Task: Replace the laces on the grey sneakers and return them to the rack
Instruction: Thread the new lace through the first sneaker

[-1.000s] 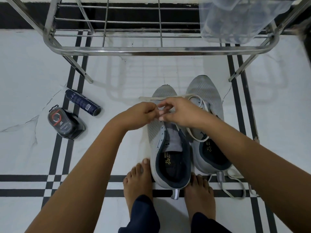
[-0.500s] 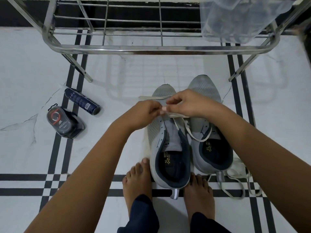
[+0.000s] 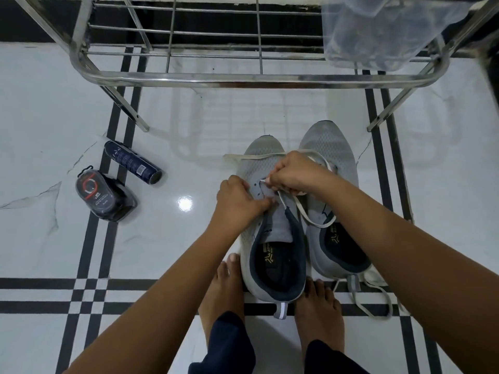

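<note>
Two grey sneakers stand side by side on the white floor, toes toward the rack. On the left sneaker [image 3: 270,238], my left hand [image 3: 237,203] holds the eyelet edge of the upper beside the tongue. Just past it, my right hand [image 3: 294,175] pinches a white lace [image 3: 302,211] at an eyelet. That lace runs across the toe to the left and loops back over the right sneaker [image 3: 332,149]. More loose lace lies on the floor behind the right sneaker's heel. The steel shoe rack [image 3: 243,76] stands just beyond the toes.
A dark spray can [image 3: 133,163] lies on the floor to the left, with a black shoe-polish pack [image 3: 104,195] beside it. A clear plastic bag [image 3: 378,31] of dark items sits on the rack's right side. My bare feet flank the left sneaker's heel.
Both hands have come down from above the toe onto the left sneaker's eyelets. The left hand now holds the upper, and the right hand has drawn the lace end to an eyelet.
</note>
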Available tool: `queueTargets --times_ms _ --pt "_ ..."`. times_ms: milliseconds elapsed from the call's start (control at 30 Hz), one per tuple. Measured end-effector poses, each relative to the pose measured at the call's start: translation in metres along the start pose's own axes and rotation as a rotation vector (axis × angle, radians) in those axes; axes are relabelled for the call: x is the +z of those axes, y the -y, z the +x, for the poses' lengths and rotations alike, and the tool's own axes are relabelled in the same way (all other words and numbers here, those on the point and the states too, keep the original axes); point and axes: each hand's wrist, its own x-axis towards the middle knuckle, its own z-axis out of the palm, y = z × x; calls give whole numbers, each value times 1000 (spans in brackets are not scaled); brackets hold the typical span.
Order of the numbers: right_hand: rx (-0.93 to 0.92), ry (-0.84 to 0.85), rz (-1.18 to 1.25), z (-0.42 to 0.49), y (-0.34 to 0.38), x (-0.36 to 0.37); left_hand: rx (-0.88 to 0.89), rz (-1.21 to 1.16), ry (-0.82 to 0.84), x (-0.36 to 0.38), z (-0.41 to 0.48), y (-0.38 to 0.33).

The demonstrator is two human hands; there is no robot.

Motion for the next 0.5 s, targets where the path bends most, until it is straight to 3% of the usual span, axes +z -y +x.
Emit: queueTargets --times_ms 300,500 --pt "20 18 -158 6 8 10 -31 -231 -35 -10 -5 -3" --pt "74 -64 84 9 -4 20 -106 -420 -5 -9 1 5"
